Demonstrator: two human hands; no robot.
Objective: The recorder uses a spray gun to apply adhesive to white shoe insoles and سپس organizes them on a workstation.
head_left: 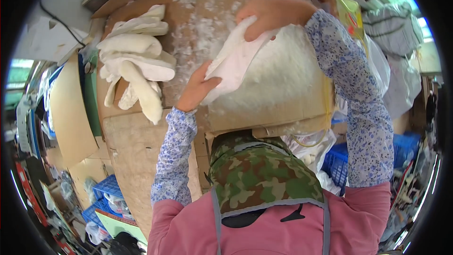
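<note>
**Clerk:** Head view, largest item first: cardboard-covered worktable [141,151], brown, dusted with loose white fluff toward its far end.

**Checker:** Next in size?

**Clerk:** Cardboard box [264,111], open-topped, heaped with white stuffing [288,73]. It stands at the table's right side, directly ahead of the person's camouflage hat [257,174].

**Checker:** And the stack on the left?

**Clerk:** Pile of white stuffed pieces [137,59], several long soft shapes lying across one another on the table, well apart from both hands.

**Checker:** Item in hand?

**Clerk:** White fabric casing [231,63], limp and creased, held above the left edge of the stuffing heap. It hangs slantwise between the two hands, upper end to the right, lower end to the left.

**Checker:** Grip on it?

**Clerk:** Right hand [269,14], fingers curled down and closed over the casing's upper end; forearm in a blue floral sleeve [363,113] rises along the right of the box and bends in at the wrist. Left hand [198,89], below and to the left, thumb pressed against the casing's lower edge with the fingers behind the cloth, pinching it; its forearm reaches up from the lower edge in a matching sleeve.

**Checker:** Smaller lots?

**Clerk:** Blue plastic crates [111,193] below the table at lower left.
</note>
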